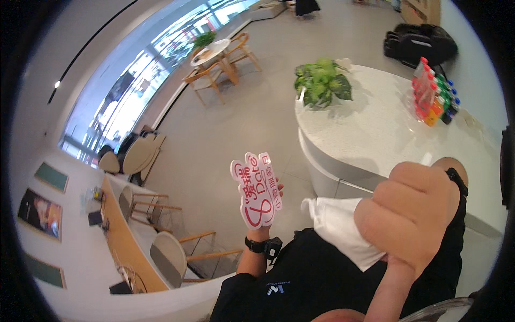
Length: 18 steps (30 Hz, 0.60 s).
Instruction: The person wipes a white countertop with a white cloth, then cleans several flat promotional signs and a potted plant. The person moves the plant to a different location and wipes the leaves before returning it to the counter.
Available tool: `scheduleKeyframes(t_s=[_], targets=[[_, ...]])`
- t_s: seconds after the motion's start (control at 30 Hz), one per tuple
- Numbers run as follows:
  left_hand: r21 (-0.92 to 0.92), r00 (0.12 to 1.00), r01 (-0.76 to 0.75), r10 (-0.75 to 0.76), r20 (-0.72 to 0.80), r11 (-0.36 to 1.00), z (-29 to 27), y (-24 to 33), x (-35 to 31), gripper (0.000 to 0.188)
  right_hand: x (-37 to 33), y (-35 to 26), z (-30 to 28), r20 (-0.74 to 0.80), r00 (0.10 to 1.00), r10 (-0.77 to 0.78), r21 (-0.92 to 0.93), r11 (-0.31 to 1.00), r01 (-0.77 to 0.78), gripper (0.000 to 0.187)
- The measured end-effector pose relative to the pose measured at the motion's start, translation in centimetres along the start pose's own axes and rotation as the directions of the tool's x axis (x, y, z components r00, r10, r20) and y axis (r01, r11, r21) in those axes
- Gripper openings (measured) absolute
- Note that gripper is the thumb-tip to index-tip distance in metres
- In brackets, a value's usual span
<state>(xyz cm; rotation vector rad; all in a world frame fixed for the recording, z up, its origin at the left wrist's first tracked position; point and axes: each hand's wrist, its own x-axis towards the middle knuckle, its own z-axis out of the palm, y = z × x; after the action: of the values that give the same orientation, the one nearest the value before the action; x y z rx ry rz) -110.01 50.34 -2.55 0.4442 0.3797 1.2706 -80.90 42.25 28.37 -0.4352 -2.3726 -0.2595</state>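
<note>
My left hand (259, 234) holds up a flat, cloud-edged white sign (256, 189) with pink and red lettering. Most of that hand is behind the sign, with a few fingertips showing past its right edge. Close to the camera, my right hand (407, 209) is closed around a crumpled white tissue or thin cloth (340, 225), which hangs out to the left of the fist. One finger of this hand points downward. A small white tip (427, 159) shows just above the knuckles; I cannot make out what it is. Both wrists wear black bands.
A curved white counter (370, 134) stands at the right, bearing a leafy plant (323, 81) and several drink bottles (433, 94). Chairs (169, 257) line a wooden desk (131, 247) at lower left. Farther off are a round table (211, 52) and a black massage chair (418, 44).
</note>
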Motion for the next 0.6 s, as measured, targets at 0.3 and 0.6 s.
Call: scheduleKeyframes(t_s=[0.3, 0.6], targets=[[0.056, 0.979, 0.124, -0.131, 0.156, 0.991, 4.4, -2.3, 3.5, 0.071, -0.3, -4.1, -3.1, 0.099, 0.922, 0.373, -0.190, 0.917, -0.351, 0.052], [0.055, 0.925, 0.282, -0.286, 0.249, 0.958, 6.0, -4.4, 5.5, 0.070, -1.6, -4.2, -2.0, -0.055, 0.920, 0.387, -0.225, 0.893, -0.389, 0.038]])
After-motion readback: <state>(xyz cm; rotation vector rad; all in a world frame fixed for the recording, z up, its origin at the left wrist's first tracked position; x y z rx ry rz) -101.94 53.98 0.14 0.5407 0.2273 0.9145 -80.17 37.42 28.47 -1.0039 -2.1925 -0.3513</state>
